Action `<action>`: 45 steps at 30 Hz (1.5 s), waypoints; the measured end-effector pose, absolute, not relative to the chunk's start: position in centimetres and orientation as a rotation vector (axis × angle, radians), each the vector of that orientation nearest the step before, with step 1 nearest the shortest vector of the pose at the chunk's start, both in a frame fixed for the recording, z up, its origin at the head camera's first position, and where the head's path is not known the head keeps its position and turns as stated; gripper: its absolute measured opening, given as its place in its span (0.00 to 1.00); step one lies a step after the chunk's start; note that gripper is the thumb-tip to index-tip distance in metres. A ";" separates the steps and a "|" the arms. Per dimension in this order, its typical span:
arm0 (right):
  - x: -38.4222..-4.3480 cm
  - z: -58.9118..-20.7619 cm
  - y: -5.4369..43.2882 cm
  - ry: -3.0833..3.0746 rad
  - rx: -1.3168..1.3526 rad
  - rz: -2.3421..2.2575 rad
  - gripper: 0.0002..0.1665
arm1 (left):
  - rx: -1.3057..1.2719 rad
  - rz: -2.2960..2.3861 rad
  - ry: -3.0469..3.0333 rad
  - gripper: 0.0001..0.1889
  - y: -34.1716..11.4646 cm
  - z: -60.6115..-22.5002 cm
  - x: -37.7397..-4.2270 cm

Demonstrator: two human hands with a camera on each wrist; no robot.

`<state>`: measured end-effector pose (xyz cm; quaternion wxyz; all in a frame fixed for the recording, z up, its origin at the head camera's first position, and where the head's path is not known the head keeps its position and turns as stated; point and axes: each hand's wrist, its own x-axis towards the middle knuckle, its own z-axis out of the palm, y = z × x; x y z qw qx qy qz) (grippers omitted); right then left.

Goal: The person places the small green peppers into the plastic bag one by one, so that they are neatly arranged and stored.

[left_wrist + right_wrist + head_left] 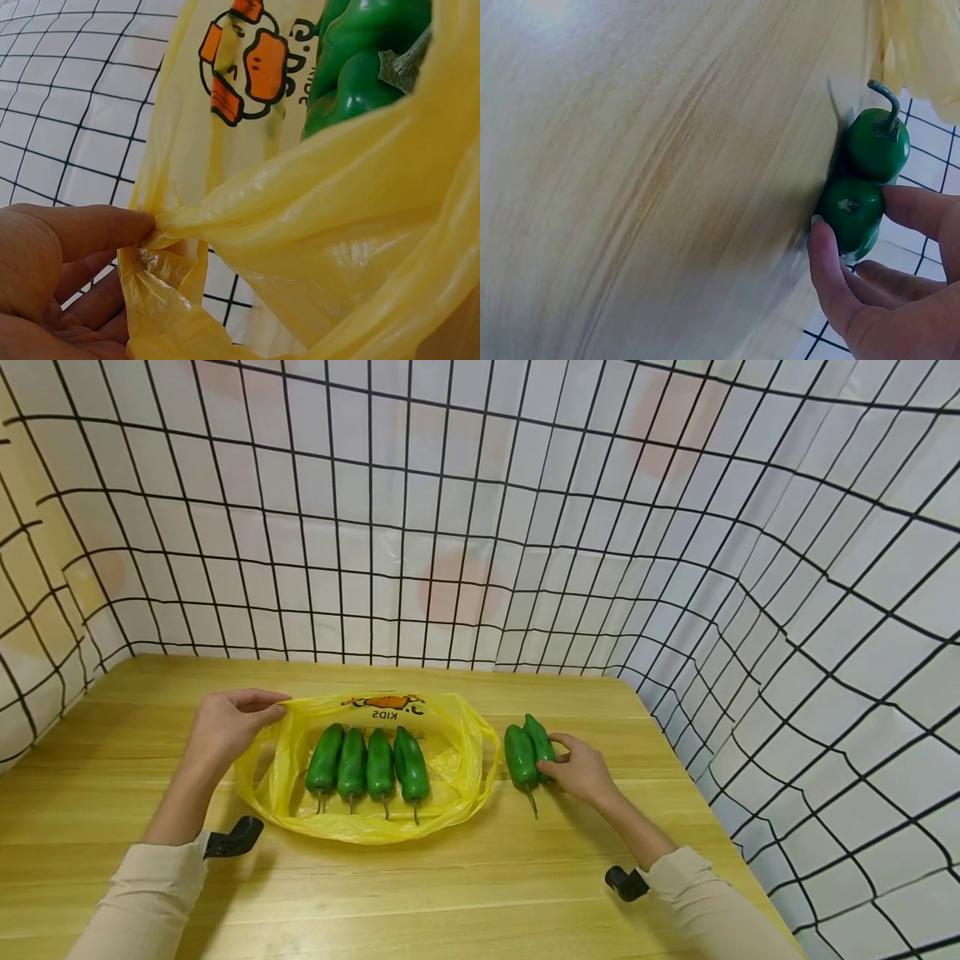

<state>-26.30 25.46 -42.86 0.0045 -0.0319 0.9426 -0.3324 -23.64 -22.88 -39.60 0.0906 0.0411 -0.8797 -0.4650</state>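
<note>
A yellow plastic bag (442, 814) lies on the table with its mouth spread wide. Several green peppers (380, 764) sit side by side in it, stems toward me. At the bag's left upper edge, my left hand (228, 722) pinches the thin plastic between thumb and fingers; the left wrist view shows the bunched film (176, 225) there. Right of the bag, two more green peppers lie against each other. My right hand (581, 770) has its thumb and fingers around the right-hand pepper (847, 214), while the other pepper (877, 146), with a curved stem, touches it.
The wooden table (450, 893) runs under everything. A white wall covering with a black grid (442, 510) rises behind the table and along both sides. Black wrist cameras sit at both cuffs, the left one (236, 837) just below the bag's left side.
</note>
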 end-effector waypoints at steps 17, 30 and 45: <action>-26.5 -42.9 25.5 2.945 -0.107 -1.077 0.35 | 0.135 -1.396 -2.618 0.20 -22.8 -39.5 -23.7; -26.2 -42.9 25.6 2.926 -0.114 -1.138 0.35 | 0.122 -1.375 -2.621 0.20 -22.8 -39.7 -23.7; -26.3 -41.9 25.9 2.961 -0.106 -1.101 0.36 | 0.123 -1.362 -2.615 0.20 -22.9 -39.8 -23.8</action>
